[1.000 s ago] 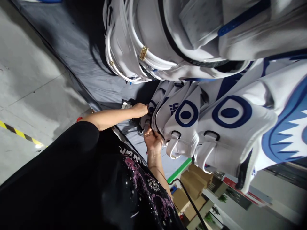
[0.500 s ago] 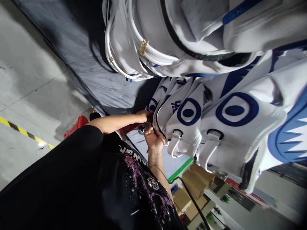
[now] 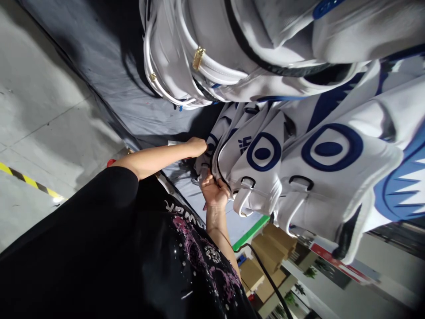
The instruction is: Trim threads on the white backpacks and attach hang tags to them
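Observation:
White bags with blue eye-shaped prints and black trim (image 3: 262, 153) hang or lie in an overlapping row at centre right. My right hand (image 3: 215, 190), palm turned up, has its fingers curled round the black-trimmed lower edge of a bag near the row's left end. Just above it in the picture, my left hand (image 3: 197, 147) is closed like a fist beside the leftmost bag. Its fingertips are hidden, and what they hold cannot be made out. A white strap loop on a black ring (image 3: 244, 195) hangs right of my right hand.
More white bags with gold-buckled straps (image 3: 199, 57) overhang at the top. A grey cloth-like surface (image 3: 146, 110) runs along the left, beside the concrete floor (image 3: 43, 102). Cardboard boxes (image 3: 270, 248), a green strip (image 3: 250, 233) and a black cable (image 3: 268, 279) are at lower right.
My left hand has moved up in the picture, away from my right hand, which stays on the bag edge. Less of the red object near my left arm shows.

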`<state>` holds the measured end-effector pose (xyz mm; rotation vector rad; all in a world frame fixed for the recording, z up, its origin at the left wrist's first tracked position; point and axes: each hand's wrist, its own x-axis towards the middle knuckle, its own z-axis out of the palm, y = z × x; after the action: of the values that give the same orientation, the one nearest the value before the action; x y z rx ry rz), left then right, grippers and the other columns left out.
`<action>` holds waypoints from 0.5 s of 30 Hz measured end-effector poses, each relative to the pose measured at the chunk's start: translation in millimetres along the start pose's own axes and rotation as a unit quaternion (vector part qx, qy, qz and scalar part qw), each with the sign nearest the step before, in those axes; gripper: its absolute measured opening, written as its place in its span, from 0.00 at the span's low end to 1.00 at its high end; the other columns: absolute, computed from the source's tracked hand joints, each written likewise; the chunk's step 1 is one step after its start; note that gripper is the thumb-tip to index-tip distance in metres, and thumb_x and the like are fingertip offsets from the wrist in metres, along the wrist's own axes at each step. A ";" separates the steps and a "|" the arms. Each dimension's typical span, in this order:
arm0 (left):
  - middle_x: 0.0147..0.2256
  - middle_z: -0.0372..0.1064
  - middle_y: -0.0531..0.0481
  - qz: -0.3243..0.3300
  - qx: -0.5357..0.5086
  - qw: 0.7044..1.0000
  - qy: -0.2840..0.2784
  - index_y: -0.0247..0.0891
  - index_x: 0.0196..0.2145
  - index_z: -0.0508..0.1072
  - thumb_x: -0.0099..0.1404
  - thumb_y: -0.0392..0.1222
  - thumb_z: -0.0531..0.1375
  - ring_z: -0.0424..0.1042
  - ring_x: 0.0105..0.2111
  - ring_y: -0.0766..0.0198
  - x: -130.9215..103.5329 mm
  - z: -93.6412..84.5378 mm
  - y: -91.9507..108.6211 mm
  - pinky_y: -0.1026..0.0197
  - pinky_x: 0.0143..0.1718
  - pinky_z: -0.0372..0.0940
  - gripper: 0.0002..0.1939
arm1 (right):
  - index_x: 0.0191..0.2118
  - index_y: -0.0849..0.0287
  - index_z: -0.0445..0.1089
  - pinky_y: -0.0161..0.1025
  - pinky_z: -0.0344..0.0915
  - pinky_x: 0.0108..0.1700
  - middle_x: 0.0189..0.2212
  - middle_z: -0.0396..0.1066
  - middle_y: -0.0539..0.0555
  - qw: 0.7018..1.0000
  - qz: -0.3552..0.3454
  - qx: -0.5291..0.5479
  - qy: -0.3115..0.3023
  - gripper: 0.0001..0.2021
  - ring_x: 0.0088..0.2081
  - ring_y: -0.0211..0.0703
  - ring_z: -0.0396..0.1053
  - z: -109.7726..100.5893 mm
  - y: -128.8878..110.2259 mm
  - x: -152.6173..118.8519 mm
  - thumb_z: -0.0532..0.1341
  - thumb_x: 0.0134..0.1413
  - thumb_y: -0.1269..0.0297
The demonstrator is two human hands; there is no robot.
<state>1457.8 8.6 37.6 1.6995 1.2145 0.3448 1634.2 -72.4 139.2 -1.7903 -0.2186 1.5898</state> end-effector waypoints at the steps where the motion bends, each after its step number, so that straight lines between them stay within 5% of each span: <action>1: 0.44 0.77 0.38 0.010 0.006 1.000 -0.008 0.35 0.44 0.80 0.66 0.31 0.55 0.76 0.47 0.51 -0.2 -0.7 -1.9 0.57 0.44 0.67 0.15 | 0.43 0.63 0.70 0.41 0.71 0.37 0.41 0.76 0.61 1.000 0.002 0.006 0.005 0.14 0.36 0.40 0.72 0.9 0.1 -0.4 0.49 0.59 0.68; 11: 0.45 0.78 0.43 0.071 0.016 0.995 -0.064 0.38 0.44 0.81 0.64 0.33 0.59 0.75 0.45 0.57 8.5 13.4 7.1 0.64 0.40 0.65 0.14 | 0.39 0.60 0.70 0.38 0.70 0.34 0.39 0.75 0.58 1.000 -0.017 -0.015 0.000 0.11 0.35 0.39 0.73 1.5 3.1 3.6 0.51 0.56 0.69; 15: 0.43 0.79 0.46 0.074 0.009 0.991 -0.111 0.41 0.42 0.83 0.63 0.34 0.59 0.76 0.41 0.59 6.2 21.6 14.3 0.65 0.35 0.65 0.14 | 0.36 0.59 0.67 0.35 0.68 0.33 0.37 0.75 0.54 0.979 -0.082 -0.187 0.023 0.06 0.36 0.39 0.73 -5.3 20.2 10.8 0.55 0.52 0.68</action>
<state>1483.5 1.7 37.3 1.7961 0.9356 0.2256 1634.9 -83.1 118.3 -2.0276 -0.6636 1.4563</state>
